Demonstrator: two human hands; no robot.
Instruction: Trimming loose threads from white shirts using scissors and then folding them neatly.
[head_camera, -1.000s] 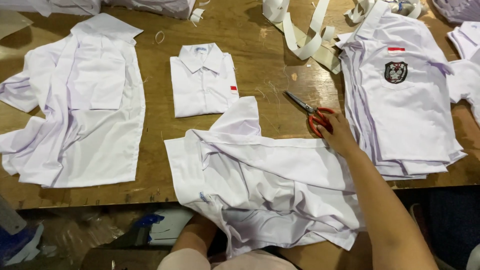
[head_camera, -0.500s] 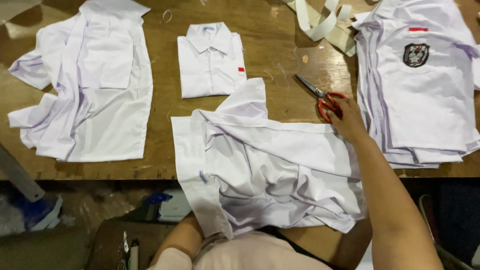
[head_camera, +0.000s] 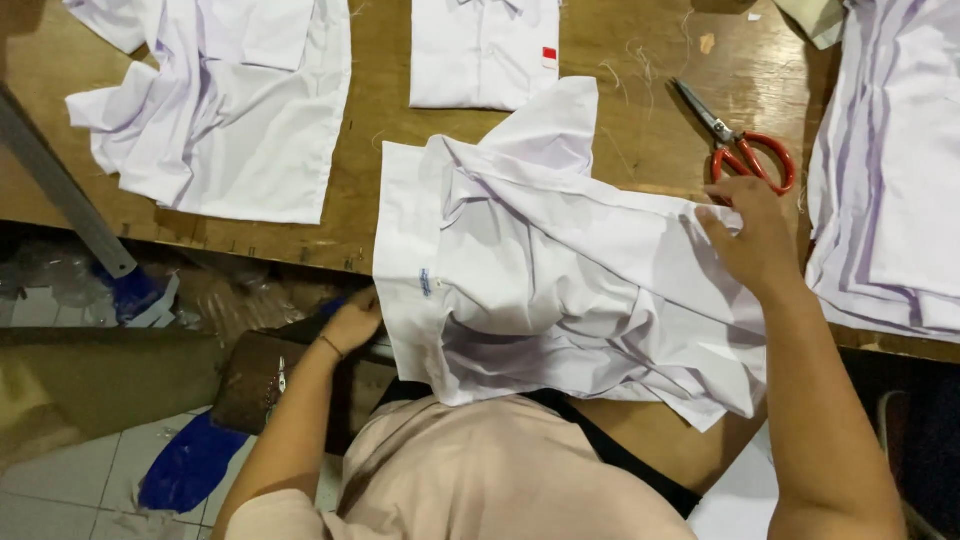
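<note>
The crumpled white shirt (head_camera: 560, 290) lies across the near desk (head_camera: 640, 110) edge, long axis running left-right, with the right hand (head_camera: 750, 240) resting flat, fingers loosely spread, on its right end and the left hand (head_camera: 350, 322) curled beneath its left edge.

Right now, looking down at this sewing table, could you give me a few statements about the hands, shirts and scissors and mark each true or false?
1. The right hand rests on the crumpled white shirt. True.
2. The right hand holds the red-handled scissors. False: they lie on the wooden table, just beyond the fingers.
3. The left hand is at the shirt's edge below the table's rim. True.
4. The folded shirt at the top carries a blue patch. False: its patch is red.
5. The stack of shirts lies at the left. False: it is at the right.
</note>
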